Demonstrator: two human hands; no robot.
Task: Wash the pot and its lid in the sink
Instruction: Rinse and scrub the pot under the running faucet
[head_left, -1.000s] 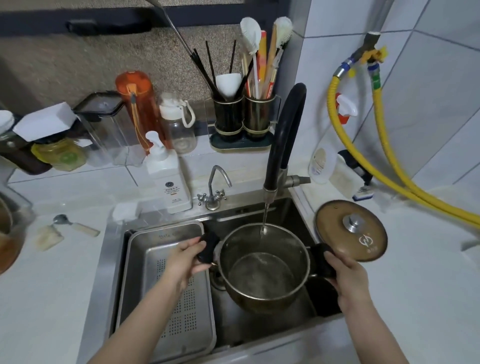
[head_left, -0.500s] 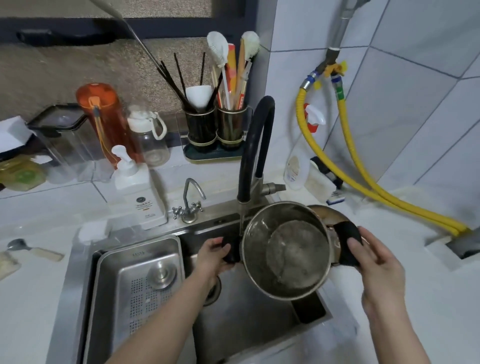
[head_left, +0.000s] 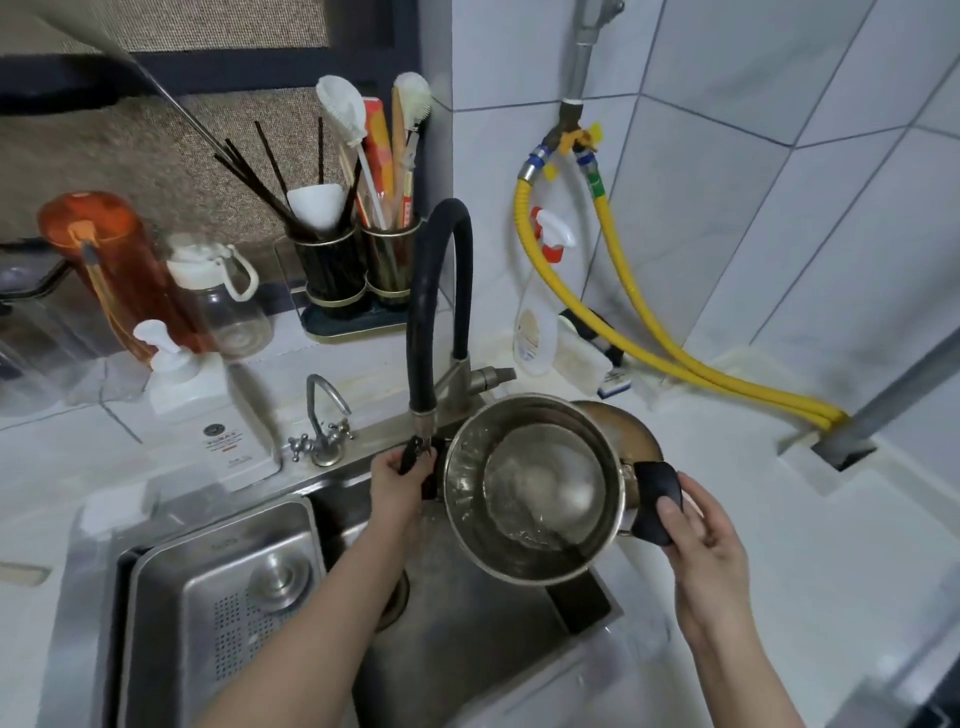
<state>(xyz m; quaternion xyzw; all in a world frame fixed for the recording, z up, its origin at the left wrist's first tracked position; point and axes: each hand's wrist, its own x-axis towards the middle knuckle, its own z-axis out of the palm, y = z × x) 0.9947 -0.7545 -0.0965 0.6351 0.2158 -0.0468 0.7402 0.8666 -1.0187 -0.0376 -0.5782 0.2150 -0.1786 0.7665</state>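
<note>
Pot: while it is held tipped above the sink (head_left: 467, 649), the pot (head_left: 535, 488) turns its open mouth toward the camera and down to the left, handles lying left to right.
Hands: the left hand (head_left: 400, 483) curls round the left handle under the black faucet (head_left: 439, 312); the right hand (head_left: 701, 535) grips the black right handle.
Lid: the brown lid (head_left: 623, 426) lies on the worktop (head_left: 779, 545) behind the pot, mostly hidden.
Edges: the sink's right rim runs beneath the pot; a steel tray (head_left: 218, 597) fills the left side.
</note>
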